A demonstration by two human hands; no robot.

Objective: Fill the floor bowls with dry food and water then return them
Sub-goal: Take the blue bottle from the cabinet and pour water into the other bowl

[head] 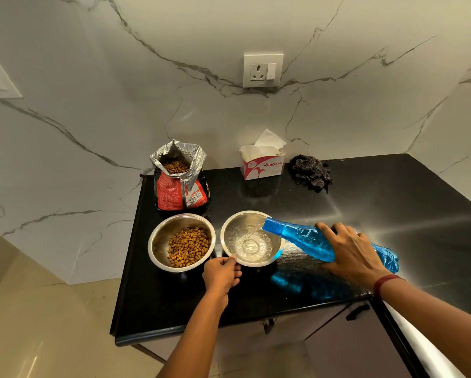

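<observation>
Two steel bowls stand side by side on the black counter (392, 203). The left bowl (163, 238) holds brown dry food. The right bowl (230, 227) has water splashing in its bottom. My right hand (351, 249) grips a blue plastic bottle (308, 240), tipped on its side with its mouth over the right bowl's rim, and water runs out of it. My left hand (220, 274) pinches the near rim of the right bowl. An open food bag (179, 184) stands behind the left bowl, kibble visible inside.
A tissue box (261, 166) and a crumpled dark cloth (310, 171) sit at the back of the counter by the marble wall. A wall socket (262, 70) is above them. The counter's left edge drops to a beige floor (38, 323). Cabinet doors (351, 345) lie below.
</observation>
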